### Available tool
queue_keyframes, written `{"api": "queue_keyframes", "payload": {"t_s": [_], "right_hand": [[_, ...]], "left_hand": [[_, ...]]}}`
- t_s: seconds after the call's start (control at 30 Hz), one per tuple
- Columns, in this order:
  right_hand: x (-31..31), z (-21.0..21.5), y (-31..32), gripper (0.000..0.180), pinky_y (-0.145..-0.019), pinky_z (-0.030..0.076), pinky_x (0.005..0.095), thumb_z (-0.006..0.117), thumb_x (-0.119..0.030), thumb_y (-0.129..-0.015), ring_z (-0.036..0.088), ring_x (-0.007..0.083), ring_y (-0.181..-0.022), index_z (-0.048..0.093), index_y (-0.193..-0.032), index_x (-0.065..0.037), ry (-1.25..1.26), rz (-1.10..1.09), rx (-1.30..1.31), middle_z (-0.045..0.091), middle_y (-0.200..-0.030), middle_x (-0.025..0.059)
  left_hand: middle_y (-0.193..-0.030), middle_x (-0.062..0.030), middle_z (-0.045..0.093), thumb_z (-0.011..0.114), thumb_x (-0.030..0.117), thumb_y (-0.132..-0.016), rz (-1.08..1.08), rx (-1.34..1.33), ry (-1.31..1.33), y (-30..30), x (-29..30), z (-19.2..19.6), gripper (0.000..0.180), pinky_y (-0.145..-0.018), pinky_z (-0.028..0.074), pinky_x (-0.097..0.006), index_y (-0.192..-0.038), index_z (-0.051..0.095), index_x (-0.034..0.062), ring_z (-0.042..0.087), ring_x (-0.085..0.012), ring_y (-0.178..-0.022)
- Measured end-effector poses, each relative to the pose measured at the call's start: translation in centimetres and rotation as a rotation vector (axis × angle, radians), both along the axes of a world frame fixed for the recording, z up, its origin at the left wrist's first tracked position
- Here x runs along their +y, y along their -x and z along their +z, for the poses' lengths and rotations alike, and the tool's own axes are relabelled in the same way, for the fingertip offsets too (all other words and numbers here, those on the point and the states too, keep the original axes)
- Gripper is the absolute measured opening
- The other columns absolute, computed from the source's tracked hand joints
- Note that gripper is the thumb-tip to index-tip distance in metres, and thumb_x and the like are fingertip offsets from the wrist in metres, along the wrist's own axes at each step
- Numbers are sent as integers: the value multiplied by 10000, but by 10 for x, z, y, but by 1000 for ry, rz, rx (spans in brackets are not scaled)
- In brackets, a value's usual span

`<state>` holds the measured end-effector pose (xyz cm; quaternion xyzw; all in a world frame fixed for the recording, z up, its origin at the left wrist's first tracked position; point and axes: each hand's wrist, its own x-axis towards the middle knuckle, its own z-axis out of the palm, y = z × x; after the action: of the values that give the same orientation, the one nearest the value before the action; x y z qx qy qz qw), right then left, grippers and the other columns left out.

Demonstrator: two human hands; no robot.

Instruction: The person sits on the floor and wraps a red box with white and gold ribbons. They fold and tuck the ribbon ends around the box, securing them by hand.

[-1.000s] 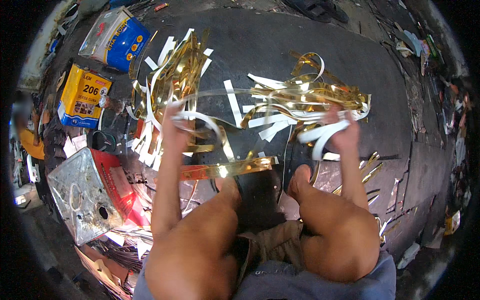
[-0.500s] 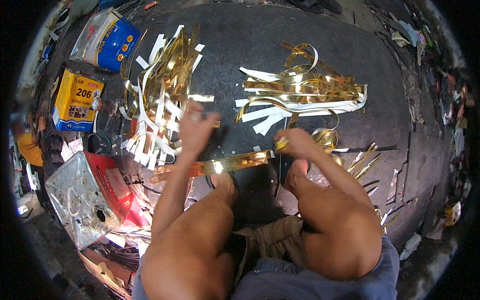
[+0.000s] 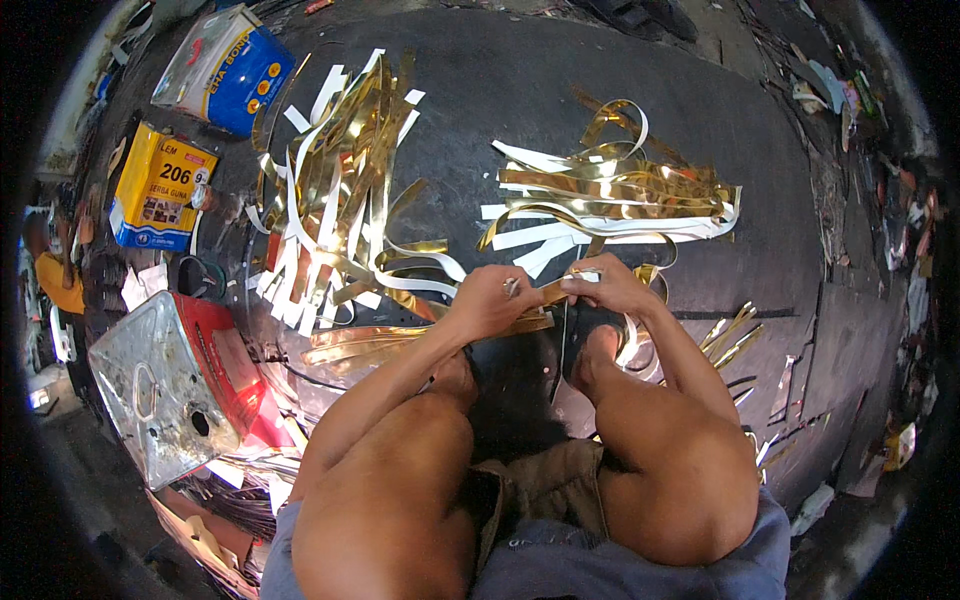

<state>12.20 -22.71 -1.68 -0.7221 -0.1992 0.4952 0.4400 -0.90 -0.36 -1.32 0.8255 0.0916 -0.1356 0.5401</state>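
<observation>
Fingers (image 3: 577, 286) hide parts of the gold strip (image 3: 553, 292). The left forearm (image 3: 395, 375) partly covers a foot (image 3: 455, 381). Beyond the mat's (image 3: 470, 110) left edge, a person (image 3: 60, 285) is blurred.

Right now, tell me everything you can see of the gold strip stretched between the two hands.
The gold strip is narrow, flat and shiny, looking like foil or coated plastic. Only a short stretch shows, between the left hand and the right hand, both gripping it. It slants slightly upward toward the right in the picture, over the dark floor. Its ends can't be made out; curved lengths trail near the hands, but whether they belong to it I can't tell.
</observation>
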Motion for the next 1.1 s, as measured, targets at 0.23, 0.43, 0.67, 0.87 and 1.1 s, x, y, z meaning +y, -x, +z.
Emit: {"api": "queue_keyframes", "payload": {"t_s": [0.23,0.43,0.67,0.87,1.1], "right_hand": [[13,27,4,206,-503,374,246,751,-219,-928,499,85,-548,724,-862,-26,25,-164,-153,603,-677,0],[24,20,19,212,-470,368,246,704,-230,-948,501,94,-521,701,-905,-22,-350,-352,442,661,-743,50],[33,22,32,195,-551,409,233,702,-268,-977,539,70,-634,663,-957,-79,-342,-386,402,615,-770,-9],[34,19,38,186,-560,421,241,703,-241,-977,548,77,-655,649,-1008,-65,-438,-506,316,608,-770,-2],[-28,19,-21,294,-981,565,491,499,-152,-1016,672,318,-972,584,-1231,29,-638,-1298,843,663,-1086,191]], "left_hand": [[-694,-212,665,683,499,-891,-26,-23,-6,-23,-8,11,502,-616,485,-424,-720,712,28,646,-378,-644],[-594,-63,601,765,371,-877,34,26,112,-27,2,24,409,-579,436,-344,-684,701,16,514,-136,-593],[-661,3,648,773,298,-907,110,203,361,-19,4,43,280,-554,410,-260,-766,735,59,530,-68,-600],[-760,-24,680,776,168,-894,357,353,683,-18,6,41,127,-479,361,-227,-844,710,72,518,-64,-555],[-618,12,508,629,330,-918,946,191,938,-10,97,42,284,-440,342,-254,-719,574,134,408,-96,-475]]}}
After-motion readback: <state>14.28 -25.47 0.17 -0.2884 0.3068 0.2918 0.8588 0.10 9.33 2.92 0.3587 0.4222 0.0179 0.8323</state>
